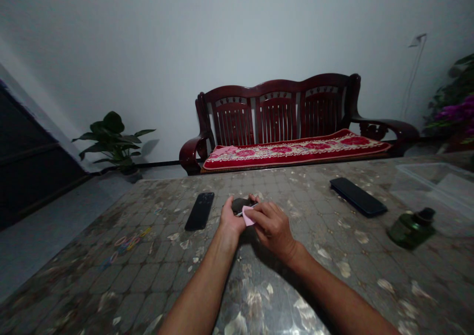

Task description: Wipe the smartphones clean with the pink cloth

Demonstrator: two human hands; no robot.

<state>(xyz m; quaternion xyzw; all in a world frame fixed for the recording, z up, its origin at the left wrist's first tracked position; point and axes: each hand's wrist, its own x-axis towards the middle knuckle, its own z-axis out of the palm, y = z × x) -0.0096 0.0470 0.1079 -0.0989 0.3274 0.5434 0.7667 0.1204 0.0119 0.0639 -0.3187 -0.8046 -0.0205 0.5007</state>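
Note:
My left hand [232,219] is closed around a dark, flat object with a pale, shiny edge [241,205], its thumb and fingertips on opposite sides. The kind of object is hard to make out, being small and partly covered. In my right hand [273,226] a small pink cloth [248,216] is pinched between thumb and fingers, pressed against the object's near edge. Both hands are just above the table. Left of them a black smartphone [200,211] lies flat on the patterned tablecloth [296,285].
Several coloured loops [128,242] lie at the left. To the right are a long dark case [357,196], a green bottle with a black cap [412,229] and a clear plastic box [433,182]. A wooden bench [276,112] stands beyond the table, a potted plant [114,140] at far left.

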